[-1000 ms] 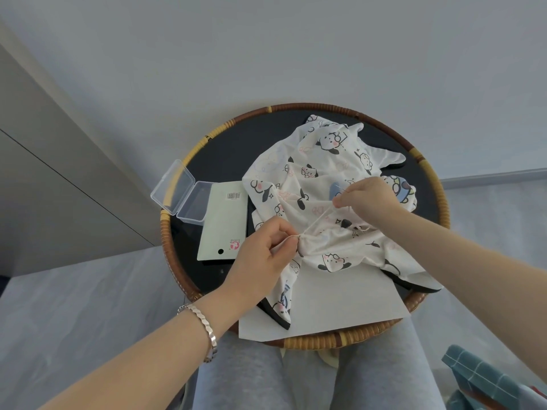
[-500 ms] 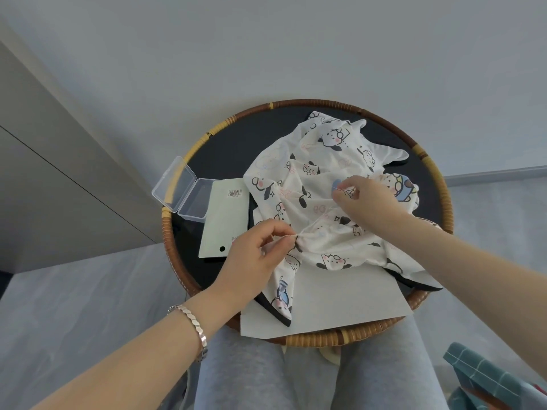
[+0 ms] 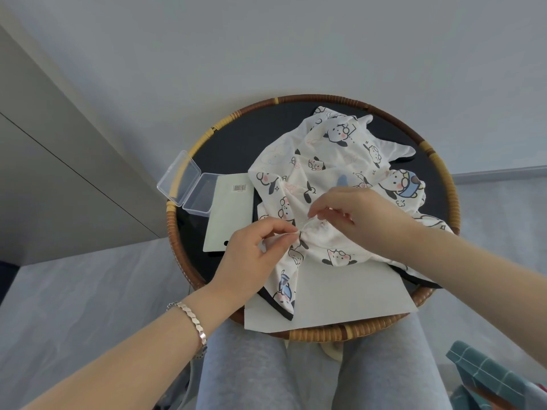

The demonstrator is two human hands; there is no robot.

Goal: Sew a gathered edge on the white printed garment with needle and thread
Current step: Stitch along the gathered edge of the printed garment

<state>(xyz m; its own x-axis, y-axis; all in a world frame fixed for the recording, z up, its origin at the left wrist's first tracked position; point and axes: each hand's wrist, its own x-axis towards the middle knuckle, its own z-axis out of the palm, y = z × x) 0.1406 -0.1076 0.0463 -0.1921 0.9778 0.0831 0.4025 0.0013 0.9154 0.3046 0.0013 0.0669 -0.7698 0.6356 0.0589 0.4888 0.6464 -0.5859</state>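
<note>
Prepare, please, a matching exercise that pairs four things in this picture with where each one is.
Things: 1 garment; 2 clear box; 3 paper sheet; 4 bracelet.
Places: A on the left wrist; B open, at the left rim of the tray; C pinched by the left hand; D under the garment, at the near rim.
Pairs: 1-C; 2-B; 3-D; 4-A.
</note>
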